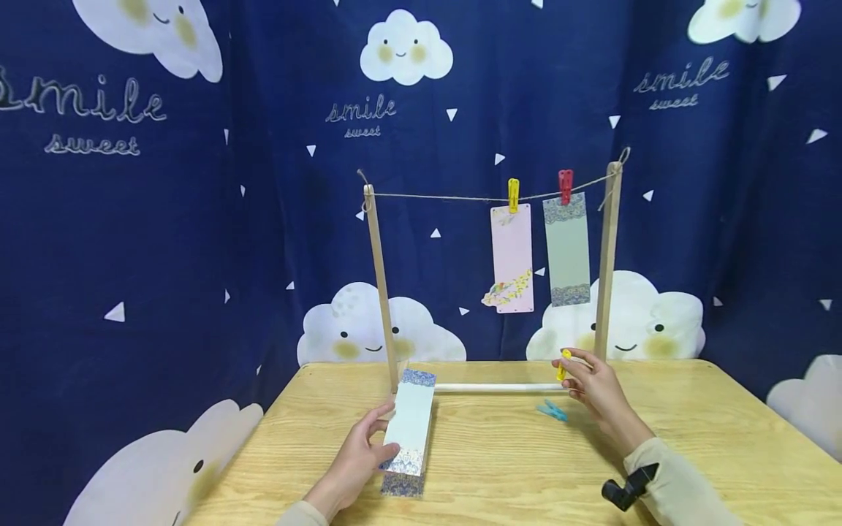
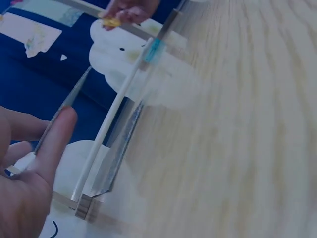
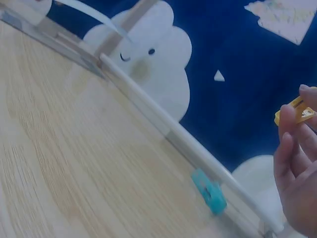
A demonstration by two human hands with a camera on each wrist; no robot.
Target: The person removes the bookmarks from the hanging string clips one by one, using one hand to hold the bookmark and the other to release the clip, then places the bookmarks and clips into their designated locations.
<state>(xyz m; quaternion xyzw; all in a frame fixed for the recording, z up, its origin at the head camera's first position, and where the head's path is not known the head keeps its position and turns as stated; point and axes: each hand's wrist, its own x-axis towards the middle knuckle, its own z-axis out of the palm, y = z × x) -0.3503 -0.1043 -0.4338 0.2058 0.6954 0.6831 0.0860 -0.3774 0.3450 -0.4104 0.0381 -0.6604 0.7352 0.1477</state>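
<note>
My left hand (image 1: 362,449) pinches a pale card (image 1: 411,416) with blue lace-patterned ends, raised over the table and seen edge-on in the left wrist view. Beneath it lies another card (image 2: 124,148), mostly hidden in the head view except for its dark patterned end. Between thumb and fingertips, my right hand (image 1: 595,391) holds a yellow clothespin (image 1: 563,364) above the table. A light-blue clothespin (image 1: 552,410) lies on the wood just below that hand.
A twine line (image 1: 441,197) runs between two wooden posts, the left (image 1: 380,277) and right (image 1: 608,256). From it hang a pink card (image 1: 511,256), under a yellow clothespin (image 1: 513,195), and a green card (image 1: 568,252), under a red clothespin (image 1: 565,186). A white rod (image 1: 493,388) joins the post bases.
</note>
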